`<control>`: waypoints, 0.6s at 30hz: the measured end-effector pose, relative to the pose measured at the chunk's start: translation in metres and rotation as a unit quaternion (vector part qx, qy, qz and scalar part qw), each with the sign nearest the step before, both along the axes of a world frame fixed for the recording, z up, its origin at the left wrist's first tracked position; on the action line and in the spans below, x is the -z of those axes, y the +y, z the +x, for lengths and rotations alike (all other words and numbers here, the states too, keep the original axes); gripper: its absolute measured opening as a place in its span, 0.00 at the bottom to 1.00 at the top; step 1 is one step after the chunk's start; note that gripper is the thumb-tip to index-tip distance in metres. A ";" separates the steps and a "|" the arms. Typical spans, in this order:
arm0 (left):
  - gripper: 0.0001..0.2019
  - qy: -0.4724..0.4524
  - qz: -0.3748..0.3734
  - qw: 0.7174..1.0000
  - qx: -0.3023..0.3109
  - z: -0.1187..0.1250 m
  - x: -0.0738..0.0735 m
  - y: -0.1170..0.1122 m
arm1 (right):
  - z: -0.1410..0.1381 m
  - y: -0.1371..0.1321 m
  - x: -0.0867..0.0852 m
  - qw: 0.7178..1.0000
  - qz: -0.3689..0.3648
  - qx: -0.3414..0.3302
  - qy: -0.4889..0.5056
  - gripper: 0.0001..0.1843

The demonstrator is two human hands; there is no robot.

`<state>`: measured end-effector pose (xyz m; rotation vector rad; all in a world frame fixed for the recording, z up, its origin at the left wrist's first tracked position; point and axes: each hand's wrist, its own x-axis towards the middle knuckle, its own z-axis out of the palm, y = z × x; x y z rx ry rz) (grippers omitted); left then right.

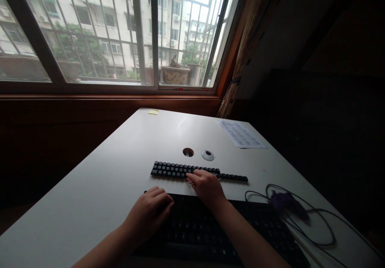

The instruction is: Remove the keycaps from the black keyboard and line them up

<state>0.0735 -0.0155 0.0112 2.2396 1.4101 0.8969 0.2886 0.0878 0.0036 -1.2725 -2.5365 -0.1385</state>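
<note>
A black keyboard [192, 236] lies in front of me, its upper part dark and apparently without keycaps. My left hand [153, 208] is closed over its upper left edge, the fingertips partly hidden. Beyond it, loose black keycaps [171, 169] stand in several close rows, with a single row reaching to the right. My right hand [207, 185] is over the front of these rows, closed, its fingertips touching or very near the keycaps. Thin shiny wire, looking like a wire keycap puller [190, 184], shows beneath its fingers.
On the white table [120, 171], a cable [327, 232] loops around a dark purple bundle [287, 204] at right. A cable hole [188, 152] and its round cover [207, 155] are past the keycaps. Printed paper [242, 135] and a yellow note [153, 112] lie farther back, below the window.
</note>
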 end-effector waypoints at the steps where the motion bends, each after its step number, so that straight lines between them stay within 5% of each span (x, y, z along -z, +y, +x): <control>1: 0.08 -0.001 0.000 1.000 0.000 0.000 0.000 0.000 | 0.000 0.000 0.000 1.000 0.000 0.000 0.001 0.11; 18: 0.06 0.005 -0.001 1.000 -0.004 0.001 0.000 -0.001 | 0.003 -0.002 -0.001 1.000 0.007 0.002 0.015 0.11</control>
